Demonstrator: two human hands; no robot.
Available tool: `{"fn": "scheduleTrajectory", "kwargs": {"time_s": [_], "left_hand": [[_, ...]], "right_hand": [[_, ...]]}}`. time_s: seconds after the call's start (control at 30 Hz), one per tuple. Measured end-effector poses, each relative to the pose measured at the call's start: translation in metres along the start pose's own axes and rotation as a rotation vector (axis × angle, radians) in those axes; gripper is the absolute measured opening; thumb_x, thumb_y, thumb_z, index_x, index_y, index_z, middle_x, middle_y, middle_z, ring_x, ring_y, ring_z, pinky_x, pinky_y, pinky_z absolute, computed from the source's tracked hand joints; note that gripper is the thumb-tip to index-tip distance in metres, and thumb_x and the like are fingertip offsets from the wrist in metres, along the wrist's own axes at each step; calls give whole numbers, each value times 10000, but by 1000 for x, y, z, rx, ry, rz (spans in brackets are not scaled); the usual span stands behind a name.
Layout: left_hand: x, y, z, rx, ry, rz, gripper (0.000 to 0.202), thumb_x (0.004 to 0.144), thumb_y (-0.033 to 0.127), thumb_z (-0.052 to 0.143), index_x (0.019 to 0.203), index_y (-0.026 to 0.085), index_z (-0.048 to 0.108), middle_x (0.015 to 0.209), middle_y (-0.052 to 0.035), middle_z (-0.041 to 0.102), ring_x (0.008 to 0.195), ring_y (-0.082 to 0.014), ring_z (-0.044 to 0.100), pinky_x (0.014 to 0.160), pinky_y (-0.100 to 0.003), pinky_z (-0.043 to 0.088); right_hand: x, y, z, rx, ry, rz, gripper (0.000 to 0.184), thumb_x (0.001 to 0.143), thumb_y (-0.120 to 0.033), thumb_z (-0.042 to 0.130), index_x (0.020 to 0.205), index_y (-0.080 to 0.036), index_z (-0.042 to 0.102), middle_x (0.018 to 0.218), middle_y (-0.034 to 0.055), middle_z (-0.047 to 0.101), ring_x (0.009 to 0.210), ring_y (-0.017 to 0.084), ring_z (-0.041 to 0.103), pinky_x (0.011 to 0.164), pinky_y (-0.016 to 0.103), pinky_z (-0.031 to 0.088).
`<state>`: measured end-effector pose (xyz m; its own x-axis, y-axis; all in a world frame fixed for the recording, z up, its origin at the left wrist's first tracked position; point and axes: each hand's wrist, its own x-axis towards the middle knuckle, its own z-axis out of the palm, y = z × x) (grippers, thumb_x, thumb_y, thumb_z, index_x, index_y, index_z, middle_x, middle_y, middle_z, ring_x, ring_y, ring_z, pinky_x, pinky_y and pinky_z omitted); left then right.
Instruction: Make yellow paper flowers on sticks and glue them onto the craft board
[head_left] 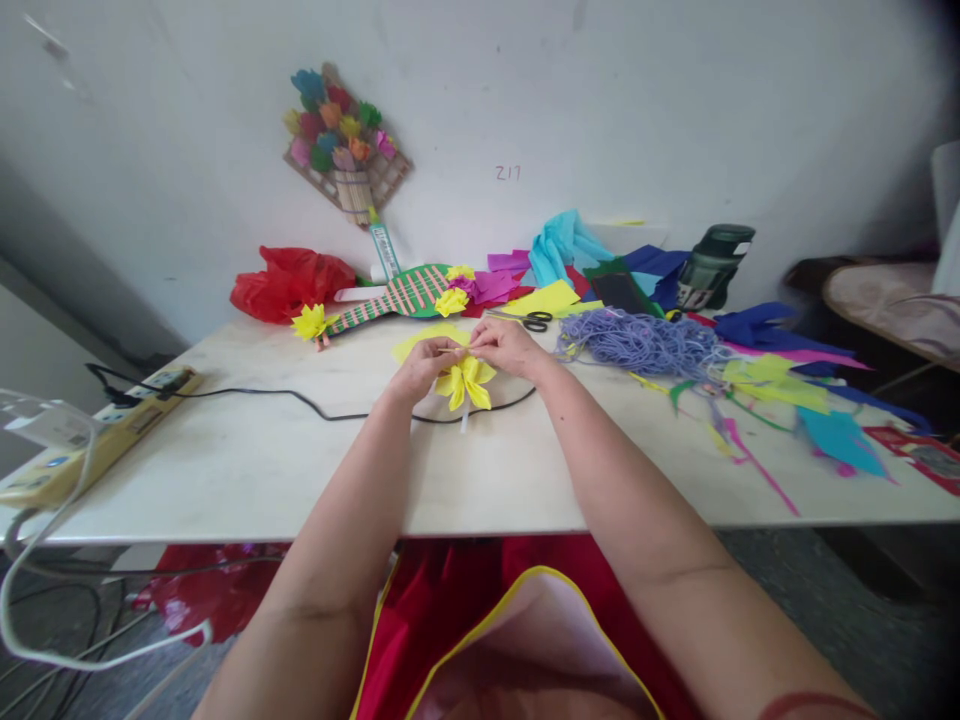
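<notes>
Both my hands meet over the middle of the white table [300,470]. My left hand [422,367] and my right hand [504,346] are closed in pinches on a yellow paper flower [466,383], which hangs below my fingers just above the tabletop. A thin pale stick or strip runs between my fingertips and pokes out under the flower. Behind the flower lies a yellow paper sheet [420,339]. Black scissors [535,321] lie just beyond my right hand.
A striped green paddle [397,296] with yellow flowers lies at the back, beside a red plastic bag [289,280]. Purple yarn [637,342] and coloured tissue scraps [787,390] cover the right side. A power strip [97,430] and black cable [300,400] lie left. A dark green bottle [712,265] stands behind.
</notes>
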<state>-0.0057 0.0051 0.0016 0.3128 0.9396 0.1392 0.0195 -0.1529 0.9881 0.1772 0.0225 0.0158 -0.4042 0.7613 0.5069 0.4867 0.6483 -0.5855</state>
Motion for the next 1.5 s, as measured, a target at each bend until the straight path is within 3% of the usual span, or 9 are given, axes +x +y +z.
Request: {"fn": "scheduleTrajectory", "kwargs": {"time_s": [0.27,0.67,1.13,1.33,1.5], "left_hand": [[1,0,2,-43,-17,-24,319,570,406,769,653,153,594,563,22,540,498,-84,458,489,-225,314],[3,-2,1,57,21,14,372,596,482,756,625,154,581,555,19,532,513,-89,456,517,-232,340],[3,-1,2,54,92,-7,306,564,394,761,631,143,601,543,17,551,485,-86,456,495,-227,331],[4,-2,1,51,85,-2,311,551,393,760,653,138,615,553,14,561,481,-83,451,482,-224,310],[1,2,2,47,84,-1,321,546,396,763,646,131,614,544,14,564,477,-78,451,483,-219,313]], "right_hand": [[1,-1,1,-14,2,11,94,702,-140,667,642,-173,732,905,35,641,785,130,578,733,274,453],[0,1,3,23,21,22,78,665,-124,684,600,-167,676,889,21,621,743,115,551,700,265,441],[0,1,-1,-93,-6,80,121,767,-189,650,793,-185,768,980,56,648,785,126,567,701,258,442],[-3,-10,-11,-354,-126,144,201,817,-325,628,926,-264,785,962,28,719,870,173,616,728,258,427],[-6,-20,-16,-425,-206,169,280,864,-383,566,1071,-316,742,1031,-8,748,938,175,646,715,244,421]]}}
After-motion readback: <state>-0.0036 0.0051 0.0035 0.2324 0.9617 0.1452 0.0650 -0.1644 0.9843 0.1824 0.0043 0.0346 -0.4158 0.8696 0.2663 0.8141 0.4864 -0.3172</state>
